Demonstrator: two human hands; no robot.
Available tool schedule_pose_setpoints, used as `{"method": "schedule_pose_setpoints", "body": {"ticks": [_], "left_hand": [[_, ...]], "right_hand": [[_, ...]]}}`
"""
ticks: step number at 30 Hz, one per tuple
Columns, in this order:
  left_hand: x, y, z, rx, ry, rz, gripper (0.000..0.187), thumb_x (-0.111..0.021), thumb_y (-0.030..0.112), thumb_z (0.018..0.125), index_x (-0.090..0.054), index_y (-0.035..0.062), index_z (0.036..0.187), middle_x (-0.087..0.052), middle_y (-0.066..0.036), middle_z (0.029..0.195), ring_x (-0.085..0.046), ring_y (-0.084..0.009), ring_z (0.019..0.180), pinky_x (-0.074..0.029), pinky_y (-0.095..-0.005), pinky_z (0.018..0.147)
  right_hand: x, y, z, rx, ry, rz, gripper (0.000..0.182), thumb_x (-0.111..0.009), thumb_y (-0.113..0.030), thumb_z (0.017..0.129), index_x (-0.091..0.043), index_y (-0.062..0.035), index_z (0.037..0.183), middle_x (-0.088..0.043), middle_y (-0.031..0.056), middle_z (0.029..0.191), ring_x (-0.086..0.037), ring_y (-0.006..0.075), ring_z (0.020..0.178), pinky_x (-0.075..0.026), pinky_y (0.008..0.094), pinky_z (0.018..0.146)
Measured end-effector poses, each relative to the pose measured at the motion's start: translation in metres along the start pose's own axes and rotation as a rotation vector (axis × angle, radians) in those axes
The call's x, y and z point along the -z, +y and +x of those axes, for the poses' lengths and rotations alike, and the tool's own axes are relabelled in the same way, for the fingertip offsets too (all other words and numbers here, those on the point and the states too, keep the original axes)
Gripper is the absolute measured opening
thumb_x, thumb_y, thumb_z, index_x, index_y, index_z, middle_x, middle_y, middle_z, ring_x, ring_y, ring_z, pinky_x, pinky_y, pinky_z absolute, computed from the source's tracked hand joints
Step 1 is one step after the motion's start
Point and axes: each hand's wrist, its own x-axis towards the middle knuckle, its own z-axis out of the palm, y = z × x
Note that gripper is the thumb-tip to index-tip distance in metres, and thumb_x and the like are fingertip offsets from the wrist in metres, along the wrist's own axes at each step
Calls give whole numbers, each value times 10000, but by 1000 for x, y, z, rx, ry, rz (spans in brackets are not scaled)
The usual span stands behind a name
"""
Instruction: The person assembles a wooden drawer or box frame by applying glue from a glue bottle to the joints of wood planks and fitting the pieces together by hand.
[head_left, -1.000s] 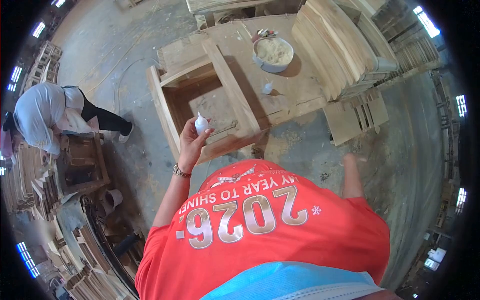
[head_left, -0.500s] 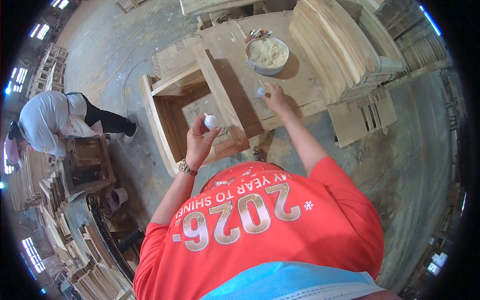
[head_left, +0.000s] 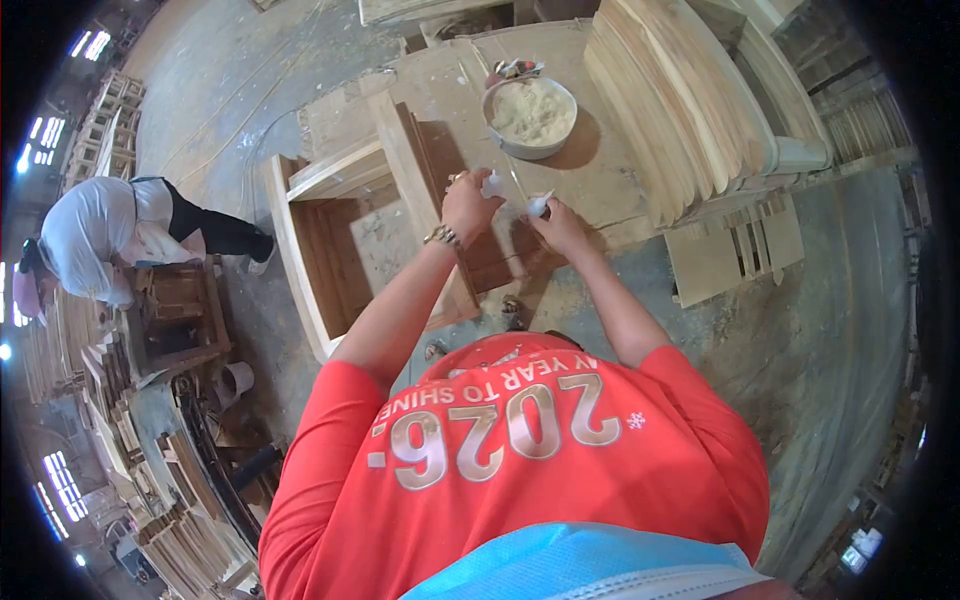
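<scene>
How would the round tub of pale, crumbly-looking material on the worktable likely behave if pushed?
The tub looks wide and low, so it would probably slide rather than tip. Its pale filling, apparently loose and close to the rim, could spill if jolted. Its evenly round outline suggests a stiff container.

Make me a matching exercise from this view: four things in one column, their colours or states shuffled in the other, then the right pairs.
Things:
1. Left hand
2. Bowl
3. Shirt
4. Mask

Colours or states:
A. light blue
B. filled with pale, crumbly material
C. holding a small white bottle
D. red

Pairs: 1-C, 2-B, 3-D, 4-A
</scene>
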Motion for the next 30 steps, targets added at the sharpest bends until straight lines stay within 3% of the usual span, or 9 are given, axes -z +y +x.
{"method": "schedule_pose_setpoints", "body": {"ticks": [6,12,17,19,22,25,26,29,30], "left_hand": [[-88,-27,50,178,-43,38,414,-743,184,761,-680,100,1162,-691,-226,1102,-659,-384,1058,-530,-458,919],[-91,-22,48,215,-106,6,433,-656,91,805,-633,80,1237,-667,-239,1152,-634,-385,1118,-499,-483,971],[-36,-5,13,149,10,66,581,-674,86,791,-520,44,1350,-642,-273,1179,-635,-392,1113,-515,-465,935],[5,-1,-18,-57,-287,-417,716,-619,-35,758,-422,30,1444,-609,-229,1258,-608,-318,1179,-534,-386,920],[41,-1,-71,-163,-248,-564,690,-641,-20,794,-404,23,1441,-586,-201,1293,-607,-265,1162,-539,-361,887],[81,-4,-103,-140,-26,-477,696,-689,34,834,-372,39,1454,-589,-210,1295,-622,-288,1136,-536,-372,881],[86,-15,-108,-226,152,-331,642,-733,120,859,-429,51,1420,-628,-221,1220,-653,-313,1060,-538,-385,845],[127,-25,-136,-61,111,-411,561,-732,155,875,-492,62,1373,-661,-228,1115,-677,-339,967,-541,-408,800],[127,-39,-143,-135,209,-357,497,-724,170,888,-531,67,1334,-682,-221,1041,-693,-336,884,-542,-407,753]], "right_hand": [[51,-28,-24,-92,-95,227,499,-768,-252,823,-575,-58,1241,-687,124,1073,-673,228,989,-524,357,869],[54,-23,-31,-63,-145,419,471,-768,-177,833,-578,-74,1253,-671,51,1074,-645,147,936,-523,323,845],[50,-56,-34,-9,-142,597,433,-738,-129,875,-583,-68,1275,-673,37,1061,-627,115,879,-527,308,820],[49,-78,-33,-90,-196,588,426,-725,-118,893,-592,-54,1292,-681,38,1048,-635,104,865,-533,297,803],[35,-126,-32,28,-208,596,412,-721,-145,901,-610,-37,1283,-689,40,1038,-642,108,844,-534,298,782],[10,-175,-36,150,-282,458,390,-705,-177,918,-617,-3,1256,-690,65,1065,-647,122,856,-529,304,774],[3,-192,-38,289,-245,366,352,-682,-199,939,-630,24,1207,-685,80,1045,-643,135,842,-523,309,755],[-25,-221,-35,423,-111,406,302,-664,-204,958,-646,29,1149,-674,90,1021,-640,135,838,-516,300,739],[-35,-230,-33,326,-105,572,254,-668,-227,964,-687,4,1070,-668,53,943,-619,102,793,-507,273,705]]}}
